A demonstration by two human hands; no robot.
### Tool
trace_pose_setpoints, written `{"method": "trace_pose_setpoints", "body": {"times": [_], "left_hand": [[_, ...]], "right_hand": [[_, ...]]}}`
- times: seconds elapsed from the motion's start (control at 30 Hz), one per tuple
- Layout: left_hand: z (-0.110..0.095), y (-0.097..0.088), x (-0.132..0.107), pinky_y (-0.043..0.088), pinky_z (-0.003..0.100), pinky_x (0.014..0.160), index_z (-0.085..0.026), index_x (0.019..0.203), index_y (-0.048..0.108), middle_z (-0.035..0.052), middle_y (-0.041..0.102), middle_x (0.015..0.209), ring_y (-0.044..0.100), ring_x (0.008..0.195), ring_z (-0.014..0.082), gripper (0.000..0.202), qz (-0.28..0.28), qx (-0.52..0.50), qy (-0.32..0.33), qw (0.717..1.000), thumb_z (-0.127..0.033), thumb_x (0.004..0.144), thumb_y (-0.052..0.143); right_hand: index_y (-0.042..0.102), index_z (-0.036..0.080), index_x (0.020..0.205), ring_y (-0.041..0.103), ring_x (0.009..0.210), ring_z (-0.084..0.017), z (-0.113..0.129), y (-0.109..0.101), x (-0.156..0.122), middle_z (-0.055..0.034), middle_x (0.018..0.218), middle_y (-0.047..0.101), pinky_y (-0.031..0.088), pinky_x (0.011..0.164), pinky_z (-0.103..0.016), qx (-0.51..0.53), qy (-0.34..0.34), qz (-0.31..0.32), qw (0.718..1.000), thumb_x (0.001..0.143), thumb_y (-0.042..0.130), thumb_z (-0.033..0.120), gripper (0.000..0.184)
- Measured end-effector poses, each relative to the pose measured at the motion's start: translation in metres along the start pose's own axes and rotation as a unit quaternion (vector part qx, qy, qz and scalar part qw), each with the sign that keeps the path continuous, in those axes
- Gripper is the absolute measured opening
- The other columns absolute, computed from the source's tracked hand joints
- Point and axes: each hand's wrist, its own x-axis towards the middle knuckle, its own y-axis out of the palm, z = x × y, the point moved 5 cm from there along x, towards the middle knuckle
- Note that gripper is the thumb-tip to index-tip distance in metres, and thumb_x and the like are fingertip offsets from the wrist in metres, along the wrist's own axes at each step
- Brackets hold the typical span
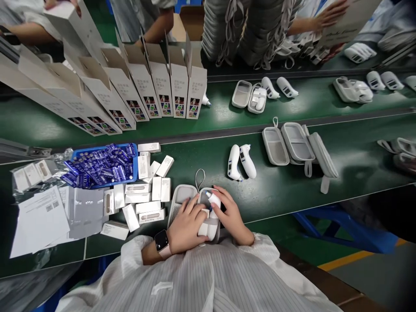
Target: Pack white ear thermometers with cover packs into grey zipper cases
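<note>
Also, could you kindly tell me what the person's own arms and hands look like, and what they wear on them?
The left hand and right hand are bare, with no gloves. The arms are covered by loose white sleeves with fine grey stripes. On the left wrist is a watch with a dark square face and a pale pink strap.

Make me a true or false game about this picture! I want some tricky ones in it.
1. The left hand and the right hand both touch a grey zip case. True.
2. The watch is on the right wrist. False: it is on the left wrist.
3. The blue tray is empty. False: it is full of small blue packets.
4. Two white thermometers lie on the green belt. True.
</note>
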Motion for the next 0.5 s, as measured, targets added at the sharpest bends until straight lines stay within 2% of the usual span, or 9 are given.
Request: {"method": "trace_pose_setpoints", "body": {"times": [0.07, 0.17, 0.23, 0.27, 0.33, 0.4, 0.43, 0.5], "left_hand": [[0.000, 0.001, -0.001, 0.025, 0.060, 0.119, -0.017, 0.110, 0.061, 0.0143, 0.058, 0.138, 0.035, 0.144, 0.0388, 0.052, -0.009, 0.011, 0.006, 1.000, -0.046, 0.073, 0.082], [-0.001, 0.000, -0.001, 0.028, 0.060, 0.118, -0.018, 0.116, 0.060, 0.0141, 0.057, 0.142, 0.039, 0.142, 0.0390, 0.060, -0.024, 0.050, 0.028, 0.998, -0.054, 0.074, 0.080], [-0.001, -0.004, -0.004, 0.036, 0.058, 0.113, -0.020, 0.121, 0.059, 0.0142, 0.053, 0.145, 0.042, 0.139, 0.0399, 0.070, -0.035, 0.079, 0.037, 0.996, -0.063, 0.069, 0.079], [0.001, -0.009, -0.007, 0.040, 0.057, 0.110, -0.020, 0.123, 0.058, 0.0152, 0.052, 0.146, 0.045, 0.136, 0.0394, 0.072, -0.056, 0.099, 0.018, 0.993, -0.064, 0.070, 0.078], [0.012, -0.024, -0.016, 0.048, 0.053, 0.099, -0.015, 0.127, 0.056, 0.0191, 0.056, 0.138, 0.056, 0.124, 0.0376, 0.065, -0.122, 0.159, -0.098, 0.975, -0.057, 0.081, 0.072], [0.025, -0.040, -0.030, 0.052, 0.049, 0.086, -0.007, 0.128, 0.054, 0.0204, 0.064, 0.118, 0.063, 0.107, 0.0354, 0.053, -0.176, 0.222, -0.252, 0.925, -0.044, 0.092, 0.063], [0.029, -0.045, -0.035, 0.052, 0.047, 0.081, -0.005, 0.126, 0.055, 0.0188, 0.065, 0.108, 0.064, 0.100, 0.0343, 0.046, -0.185, 0.242, -0.305, 0.902, -0.038, 0.094, 0.060], [0.032, -0.048, -0.034, 0.051, 0.045, 0.078, -0.007, 0.115, 0.062, 0.0148, 0.066, 0.098, 0.064, 0.091, 0.0326, 0.029, -0.168, 0.254, -0.338, 0.890, -0.027, 0.094, 0.058]], "right_hand": [[0.062, 0.025, 0.129, 0.047, 0.136, -0.029, -0.001, 0.001, -0.002, -0.0112, 0.149, 0.050, 0.036, 0.114, -0.051, -0.018, -0.004, 0.010, 1.000, 0.094, 0.056, 0.034, 0.037], [0.061, 0.024, 0.127, 0.048, 0.134, -0.029, -0.001, 0.003, -0.003, -0.0116, 0.144, 0.054, 0.037, 0.113, -0.051, -0.036, 0.001, -0.015, 0.999, 0.094, 0.055, 0.036, 0.035], [0.052, 0.023, 0.134, 0.051, 0.130, -0.027, -0.002, 0.002, -0.006, -0.0122, 0.140, 0.056, 0.040, 0.110, -0.048, -0.009, 0.036, -0.057, 0.998, 0.096, 0.050, 0.041, 0.042], [0.046, 0.022, 0.138, 0.055, 0.125, -0.027, -0.004, 0.001, -0.008, -0.0129, 0.138, 0.056, 0.043, 0.107, -0.046, 0.009, 0.066, -0.072, 0.995, 0.096, 0.048, 0.043, 0.047], [0.043, 0.020, 0.140, 0.063, 0.110, -0.026, -0.008, 0.000, -0.013, -0.0128, 0.127, 0.062, 0.050, 0.094, -0.041, 0.020, 0.140, -0.057, 0.988, 0.095, 0.046, 0.047, 0.052], [0.054, 0.020, 0.122, 0.066, 0.089, -0.026, -0.009, 0.000, -0.017, -0.0092, 0.101, 0.069, 0.050, 0.079, -0.039, -0.019, 0.213, 0.010, 0.977, 0.094, 0.044, 0.050, 0.042], [0.058, 0.021, 0.108, 0.066, 0.082, -0.026, -0.007, -0.001, -0.019, -0.0072, 0.089, 0.068, 0.048, 0.074, -0.038, -0.049, 0.239, 0.044, 0.969, 0.094, 0.042, 0.051, 0.037], [0.054, 0.022, 0.086, 0.065, 0.076, -0.027, 0.002, -0.004, -0.022, -0.0061, 0.079, 0.066, 0.044, 0.069, -0.037, -0.093, 0.256, 0.076, 0.959, 0.094, 0.039, 0.052, 0.035]]}}
